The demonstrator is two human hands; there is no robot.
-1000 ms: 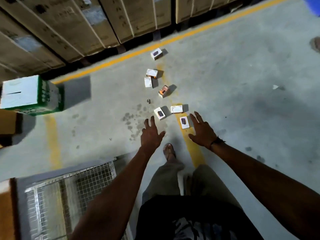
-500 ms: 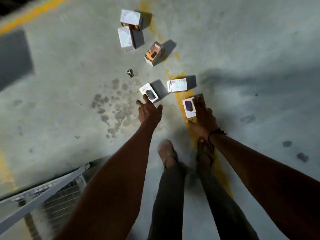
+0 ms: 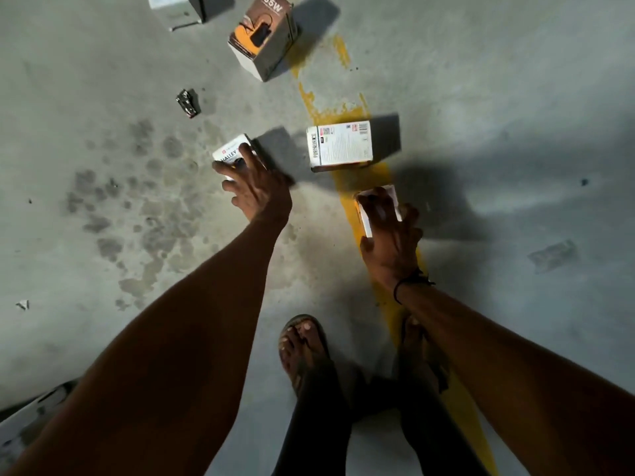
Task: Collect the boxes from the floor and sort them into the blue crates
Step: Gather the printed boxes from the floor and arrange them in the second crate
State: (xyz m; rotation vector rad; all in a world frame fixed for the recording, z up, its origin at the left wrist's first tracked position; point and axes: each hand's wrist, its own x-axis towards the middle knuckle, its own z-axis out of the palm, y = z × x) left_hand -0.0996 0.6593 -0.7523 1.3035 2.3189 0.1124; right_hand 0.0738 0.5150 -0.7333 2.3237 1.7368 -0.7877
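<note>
Hands both down on boxes rn. Left hand (image 3: 256,188) is spread over the white HALLEY box (image 3: 231,153), fingers draped across its top and curling at the edges, so it looks like a grip, box on the concrete floor (image 3: 498,80) w/ a patch of dark stains (image 3: 137,201) just left of it. Right hand (image 3: 390,231) has fingers curled over a small white box (image 3: 378,204) that lies on the yellow floor line (image 3: 367,173), thumb at its near end. Between the two hands, a bit further out, a white PORTRONICS box (image 3: 340,146) lies flat, untouched. Beyond that an orange/brown 65W box (image 3: 263,36) stands tilted, and another white box (image 3: 175,10) is cut off at the top edge. Small dark scrap (image 3: 187,103) on the floor near the 65W box, can't tell what it is. Sandaled feet (image 3: 304,345) at bottom. Blue crates aren't visible from this angle.
</note>
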